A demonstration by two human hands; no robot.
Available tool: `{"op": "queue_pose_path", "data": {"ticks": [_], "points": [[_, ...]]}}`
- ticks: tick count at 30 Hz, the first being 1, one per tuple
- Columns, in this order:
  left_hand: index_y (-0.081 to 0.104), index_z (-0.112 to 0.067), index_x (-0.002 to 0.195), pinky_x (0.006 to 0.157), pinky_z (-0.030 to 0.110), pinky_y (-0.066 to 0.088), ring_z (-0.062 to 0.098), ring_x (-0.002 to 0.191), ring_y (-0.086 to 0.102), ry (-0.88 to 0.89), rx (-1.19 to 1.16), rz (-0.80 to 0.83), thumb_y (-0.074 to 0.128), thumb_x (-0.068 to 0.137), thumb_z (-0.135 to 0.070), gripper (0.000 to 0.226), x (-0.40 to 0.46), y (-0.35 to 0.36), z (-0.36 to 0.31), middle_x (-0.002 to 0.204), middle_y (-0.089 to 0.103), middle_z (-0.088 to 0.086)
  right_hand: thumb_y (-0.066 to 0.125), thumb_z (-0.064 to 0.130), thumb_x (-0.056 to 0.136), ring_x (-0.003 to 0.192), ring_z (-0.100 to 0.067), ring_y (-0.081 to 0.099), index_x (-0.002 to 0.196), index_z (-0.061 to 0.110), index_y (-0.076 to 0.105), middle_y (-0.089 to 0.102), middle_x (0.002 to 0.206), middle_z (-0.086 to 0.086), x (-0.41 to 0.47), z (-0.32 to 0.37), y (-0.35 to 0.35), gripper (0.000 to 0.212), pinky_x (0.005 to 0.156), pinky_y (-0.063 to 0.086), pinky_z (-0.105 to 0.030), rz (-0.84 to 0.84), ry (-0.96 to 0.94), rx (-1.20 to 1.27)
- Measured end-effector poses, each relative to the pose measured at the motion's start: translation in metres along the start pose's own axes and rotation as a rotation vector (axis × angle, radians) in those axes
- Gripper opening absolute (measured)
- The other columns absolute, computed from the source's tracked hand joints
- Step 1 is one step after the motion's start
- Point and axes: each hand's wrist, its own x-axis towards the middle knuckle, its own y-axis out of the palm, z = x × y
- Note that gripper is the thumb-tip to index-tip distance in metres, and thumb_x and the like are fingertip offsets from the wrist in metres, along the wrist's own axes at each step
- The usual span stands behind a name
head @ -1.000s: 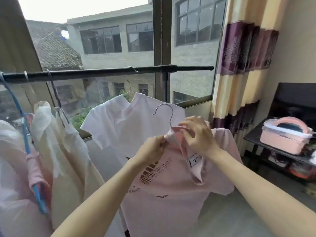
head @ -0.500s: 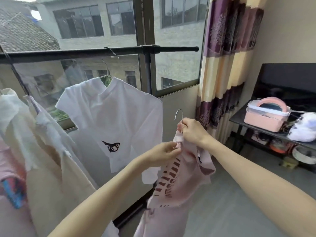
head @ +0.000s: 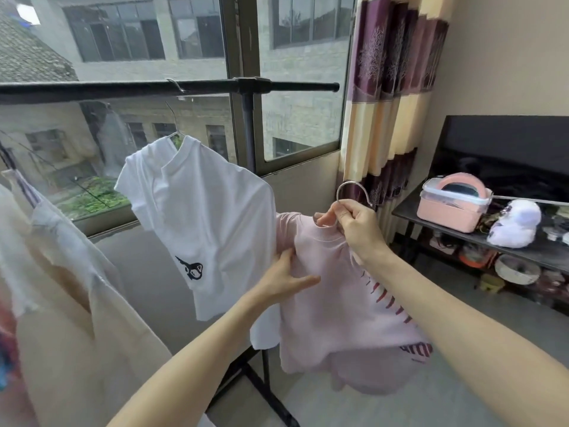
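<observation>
A pale pink T-shirt (head: pixel 332 306) with dark red print hangs on a metal wire hanger (head: pixel 349 189). My right hand (head: pixel 354 226) grips the neck of the hanger just under its hook, at the shirt's collar. My left hand (head: pixel 286 278) lies with straight fingers against the shirt's chest and shoulder. The shirt is held below and to the right of the black clothes rail (head: pixel 172 89). A white T-shirt (head: pixel 203 229) with a small black cat print hangs on the rail just left of the pink one.
Cream and white garments (head: pixel 61 288) hang at the left of the rail. Behind it are a window and a purple-and-yellow curtain (head: pixel 388 97). To the right, a dark shelf (head: pixel 480 238) carries a pink box (head: pixel 452 204) and a white plush toy (head: pixel 514 223).
The pink shirt has spread open and turned to face me on its hanger. My left hand moved from the collar down onto the shirt's chest. The view has shifted rightward.
</observation>
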Motion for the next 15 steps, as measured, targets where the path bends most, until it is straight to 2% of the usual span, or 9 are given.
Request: {"op": "queue_pose_path", "data": {"ticks": [2,3,6,9,11,13,15], "points": [[0.050,-0.014,0.107,0.073,0.028,0.040,0.017,0.095,0.050,0.007,0.039,-0.161,0.072,0.066,-0.052,0.061,0.006,0.011,-0.008,0.104,0.054,0.003,0.040,0.004,0.097,0.077,-0.020,0.069,0.068,0.003,0.054,0.064,0.055,-0.002,0.000,0.000,-0.004,0.032,0.080,0.055,-0.029,-0.040,0.019,0.048],[0.050,-0.016,0.099,0.069,0.028,0.037,0.016,0.088,0.048,0.014,0.039,-0.220,0.071,0.070,-0.047,0.047,0.007,0.015,-0.011,0.098,0.053,0.002,0.040,0.004,0.097,0.077,-0.021,0.069,0.068,0.003,0.054,0.064,0.051,-0.001,-0.001,0.000,-0.006,0.032,0.078,0.055,-0.028,-0.054,0.026,0.063],[0.051,-0.015,0.083,0.070,0.029,0.040,0.016,0.081,0.047,0.077,0.016,-0.272,0.062,0.082,-0.031,0.018,0.009,0.023,-0.019,0.094,0.048,0.004,0.040,0.003,0.097,0.071,-0.024,0.067,0.068,0.002,0.052,0.058,0.052,-0.005,-0.005,0.002,-0.012,0.031,0.072,0.054,-0.026,-0.086,0.044,0.111],[0.055,-0.005,0.081,0.070,0.032,0.041,0.023,0.080,0.052,0.105,-0.051,-0.235,0.054,0.088,-0.021,0.017,0.012,0.031,-0.023,0.091,0.050,0.008,0.040,0.006,0.097,0.060,-0.016,0.057,0.068,0.008,0.050,0.045,0.056,-0.005,-0.007,0.001,-0.022,0.030,0.066,0.050,-0.020,-0.062,0.013,0.021],[0.055,-0.002,0.085,0.074,0.039,0.045,0.028,0.082,0.056,0.073,-0.195,-0.184,0.052,0.085,-0.026,0.025,0.012,0.029,-0.023,0.088,0.057,0.012,0.041,0.012,0.098,0.057,-0.009,0.046,0.068,0.013,0.048,0.043,0.059,0.000,-0.009,-0.001,-0.032,0.030,0.062,0.044,-0.016,-0.023,-0.043,-0.165],[0.049,-0.001,0.082,0.078,0.046,0.049,0.026,0.077,0.053,0.045,-0.353,-0.144,0.051,0.082,-0.033,0.032,0.010,0.021,-0.022,0.081,0.054,0.010,0.039,0.014,0.099,0.057,-0.007,0.038,0.068,0.015,0.043,0.040,0.065,0.002,-0.012,-0.002,-0.040,0.031,0.058,0.040,-0.010,0.044,-0.055,-0.276],[0.043,-0.005,0.075,0.069,0.035,0.048,0.019,0.073,0.047,0.062,-0.484,-0.113,0.052,0.090,-0.022,0.024,0.008,0.012,-0.024,0.076,0.047,0.008,0.037,0.016,0.099,0.057,-0.005,0.036,0.068,0.016,0.040,0.037,0.066,0.004,-0.017,-0.006,-0.047,0.031,0.057,0.037,-0.009,0.114,-0.035,-0.323]]}}
